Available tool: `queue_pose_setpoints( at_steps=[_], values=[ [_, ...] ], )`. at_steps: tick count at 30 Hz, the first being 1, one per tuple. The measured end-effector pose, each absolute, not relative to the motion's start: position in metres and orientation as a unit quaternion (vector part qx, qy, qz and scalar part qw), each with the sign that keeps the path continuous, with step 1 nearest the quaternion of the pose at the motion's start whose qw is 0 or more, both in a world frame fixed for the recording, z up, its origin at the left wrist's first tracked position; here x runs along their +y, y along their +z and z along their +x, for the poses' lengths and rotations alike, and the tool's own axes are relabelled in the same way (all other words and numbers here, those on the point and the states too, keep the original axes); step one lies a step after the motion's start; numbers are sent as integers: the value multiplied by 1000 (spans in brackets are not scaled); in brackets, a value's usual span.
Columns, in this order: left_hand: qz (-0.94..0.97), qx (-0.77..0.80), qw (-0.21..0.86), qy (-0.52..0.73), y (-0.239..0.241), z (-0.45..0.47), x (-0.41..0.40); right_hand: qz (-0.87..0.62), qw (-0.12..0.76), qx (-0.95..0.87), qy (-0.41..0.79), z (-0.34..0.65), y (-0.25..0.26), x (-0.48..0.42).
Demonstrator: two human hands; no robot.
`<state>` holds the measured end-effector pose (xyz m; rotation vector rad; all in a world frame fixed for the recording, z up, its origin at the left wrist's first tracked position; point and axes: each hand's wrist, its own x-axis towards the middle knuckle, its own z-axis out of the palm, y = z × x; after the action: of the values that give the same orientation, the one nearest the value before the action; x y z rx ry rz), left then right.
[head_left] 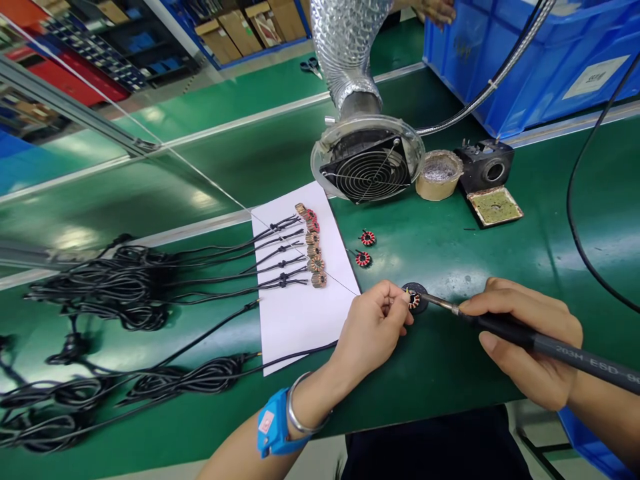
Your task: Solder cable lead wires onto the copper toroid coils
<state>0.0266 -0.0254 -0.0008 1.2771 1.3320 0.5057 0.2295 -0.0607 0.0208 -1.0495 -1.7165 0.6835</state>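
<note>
My right hand (535, 340) grips a soldering iron (515, 333) by its black handle. The iron's metal tip meets a small copper-wound motor stator (414, 300), which sits on a black round disc (420, 303). My left hand (375, 320) is closed in a pinch beside the stator, and a yellow wire end (407, 292) shows at its fingertips. A black cable (300, 352) runs into that hand from the left. A thin strand (220, 190) also reaches it from the upper left. Two red wound stators (365, 248) lie beyond my left hand.
White paper (295, 327) carries several copper-wound stators (314, 247) beside knotted cable ends. Coiled black cables (135, 280) lie left. A fume extractor (370, 160) hangs ahead, near a tape roll (440, 175), an iron stand (485, 167) and a sponge tray (495, 207). Behind are blue crates (530, 73) and another person's hand (435, 10).
</note>
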Motion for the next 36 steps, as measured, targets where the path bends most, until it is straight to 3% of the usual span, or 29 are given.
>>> queue_pose_setpoints(
  at_steps=[10, 21, 25, 30, 36],
  values=[
    [546, 576, 575, 201, -2, 25, -26, -438, 511, -692, 260, 232, 10, -61],
    [578, 556, 571, 175, 7, 19, -25, -520, 485, -702, -32, 281, -2, 37],
    [603, 568, 530, 183, 5, 16, -26, -534, 415, -737, -4, 283, -19, 52],
    [653, 567, 472, 170, 6, 12, -22, -456, 463, -757, 69, 253, -13, 10],
    [716, 569, 384, 127, 12, 10, -21, -368, 410, -808, 208, 209, -14, -17]
  ],
)
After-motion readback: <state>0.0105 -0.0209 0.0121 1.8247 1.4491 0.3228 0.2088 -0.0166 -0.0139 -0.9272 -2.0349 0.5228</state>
